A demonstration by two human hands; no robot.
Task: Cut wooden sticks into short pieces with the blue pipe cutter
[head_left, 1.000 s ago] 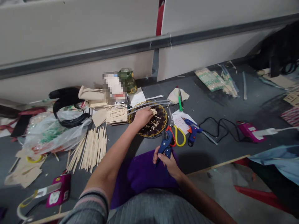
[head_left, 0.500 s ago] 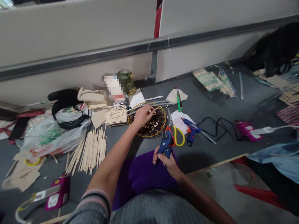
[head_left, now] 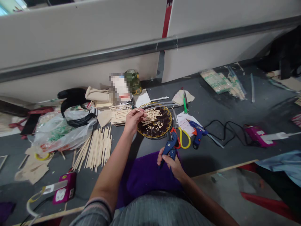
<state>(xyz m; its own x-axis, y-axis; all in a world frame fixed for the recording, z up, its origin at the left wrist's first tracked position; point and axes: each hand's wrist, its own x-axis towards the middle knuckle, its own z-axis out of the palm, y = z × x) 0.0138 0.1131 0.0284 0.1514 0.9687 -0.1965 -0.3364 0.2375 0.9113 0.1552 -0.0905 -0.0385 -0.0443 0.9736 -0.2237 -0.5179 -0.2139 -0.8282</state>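
My left hand (head_left: 134, 121) is at the left rim of a round dark basket (head_left: 169, 129) with a yellow woven edge. Its fingers pinch a thin wooden stick (head_left: 139, 110). Inside the basket lie a bunch of short sticks (head_left: 152, 115) and small cut bits (head_left: 157, 127). Closer to my body, my right hand (head_left: 172, 163) is wrapped round the handles of a blue hand cutter (head_left: 171, 143), whose head points up towards the basket. Scissors (head_left: 185, 138) with a yellow and a red handle lie just beyond the cutter.
Long wooden sticks (head_left: 98, 149) lie left of my forearm. A small stick frame (head_left: 119, 116) sits beside the basket. To the right are a blue glue gun (head_left: 197, 133), a green knife (head_left: 185, 103) and a purple box (head_left: 258, 135) with a black cord. A plastic bag (head_left: 63, 133) lies left.
My left hand has moved left from over the basket to its rim, uncovering the short sticks there. My right hand still holds the cutter. The whole view has shifted slightly.
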